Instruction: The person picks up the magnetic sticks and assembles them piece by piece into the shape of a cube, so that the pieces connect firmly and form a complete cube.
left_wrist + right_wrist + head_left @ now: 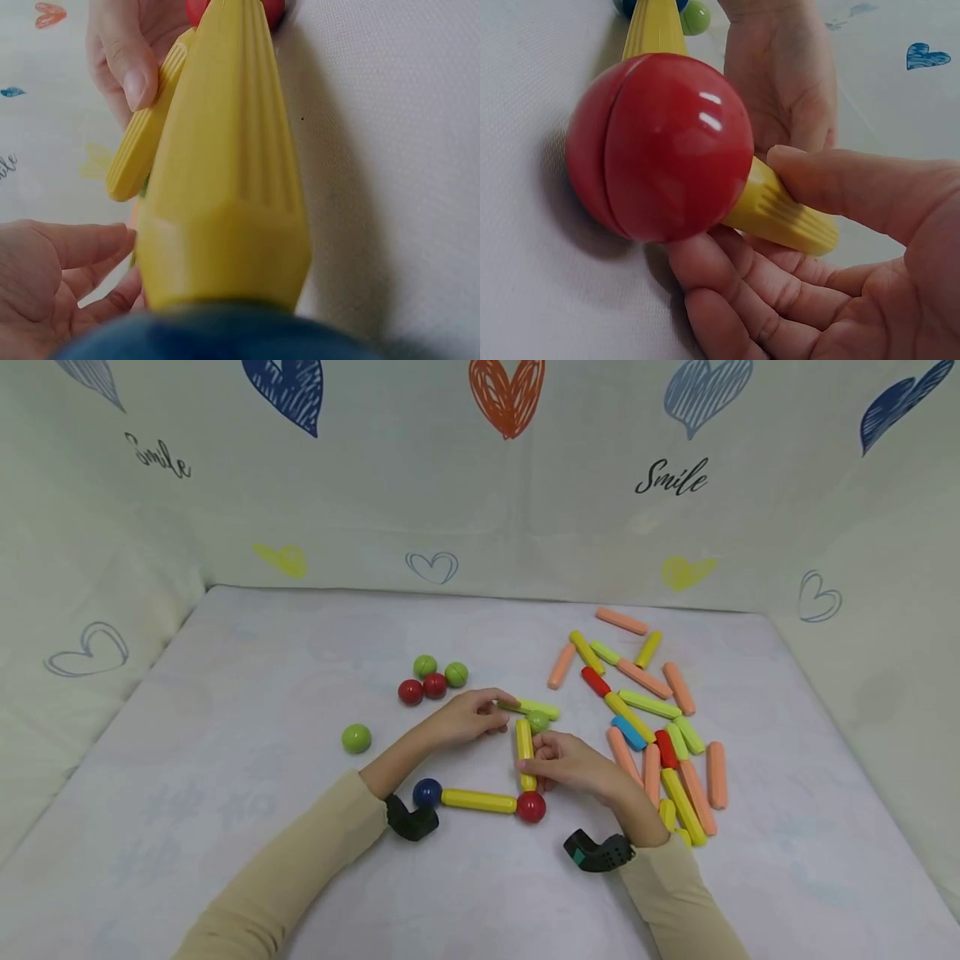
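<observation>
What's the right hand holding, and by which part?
The right hand pinches a yellow stick around its middle, with a red ball at its near end.

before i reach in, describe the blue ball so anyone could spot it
On the table, between the person's forearms, a yellow stick lies crosswise. The blue ball sits at its left end, near the left wrist's black device. It is the only blue one among red balls and green balls.

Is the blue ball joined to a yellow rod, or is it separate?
Joined, it appears: in the left wrist view, the blue ball meets the yellow rod with no visible gap.
</observation>
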Action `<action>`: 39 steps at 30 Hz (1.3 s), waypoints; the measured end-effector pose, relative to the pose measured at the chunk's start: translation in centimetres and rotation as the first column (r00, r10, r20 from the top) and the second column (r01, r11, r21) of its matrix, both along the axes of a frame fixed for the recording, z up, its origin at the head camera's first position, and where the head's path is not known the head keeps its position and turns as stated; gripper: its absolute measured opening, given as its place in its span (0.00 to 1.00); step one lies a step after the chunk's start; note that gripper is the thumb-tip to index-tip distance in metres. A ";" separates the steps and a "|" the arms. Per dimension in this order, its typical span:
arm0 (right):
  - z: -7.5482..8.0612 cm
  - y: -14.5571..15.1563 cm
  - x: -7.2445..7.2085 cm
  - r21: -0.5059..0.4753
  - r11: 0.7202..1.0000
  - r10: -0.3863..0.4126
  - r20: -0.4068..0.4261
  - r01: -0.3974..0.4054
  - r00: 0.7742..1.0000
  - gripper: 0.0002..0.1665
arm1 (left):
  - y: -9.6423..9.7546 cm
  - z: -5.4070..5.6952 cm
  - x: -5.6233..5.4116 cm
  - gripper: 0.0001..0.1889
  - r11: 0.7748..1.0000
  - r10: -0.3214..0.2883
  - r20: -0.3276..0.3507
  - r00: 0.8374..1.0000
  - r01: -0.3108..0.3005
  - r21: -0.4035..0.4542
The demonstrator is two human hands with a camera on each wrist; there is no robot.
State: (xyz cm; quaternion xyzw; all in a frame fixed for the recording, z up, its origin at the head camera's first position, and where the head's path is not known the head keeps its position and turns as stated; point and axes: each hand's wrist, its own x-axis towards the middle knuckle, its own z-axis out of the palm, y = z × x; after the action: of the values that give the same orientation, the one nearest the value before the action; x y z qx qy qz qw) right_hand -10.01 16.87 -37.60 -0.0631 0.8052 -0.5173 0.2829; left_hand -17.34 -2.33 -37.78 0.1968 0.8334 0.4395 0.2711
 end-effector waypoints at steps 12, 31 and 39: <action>0.3 -0.4 0.4 0.055 0.997 -0.060 -0.014 0.060 0.998 0.30 | 0.5 0.0 0.1 0.15 0.990 -0.108 -0.105 0.989 0.098 -0.097; 0.2 0.4 0.5 0.014 0.999 -0.040 0.005 0.040 0.999 0.28 | -3.9 3.3 0.4 0.14 0.993 -0.056 -0.220 0.974 0.031 -0.115; 0.0 0.2 0.6 0.028 0.999 -0.027 -0.018 0.027 0.999 0.27 | -4.3 4.4 4.7 0.10 0.974 -0.226 -0.204 0.953 0.222 -0.043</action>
State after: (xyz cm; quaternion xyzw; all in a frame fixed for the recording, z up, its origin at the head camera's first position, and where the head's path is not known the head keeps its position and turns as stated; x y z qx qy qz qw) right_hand -9.41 17.07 -37.58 -0.0529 0.8156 -0.5092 0.2697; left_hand -12.60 -6.62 -33.37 0.3322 0.8336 0.3748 0.2328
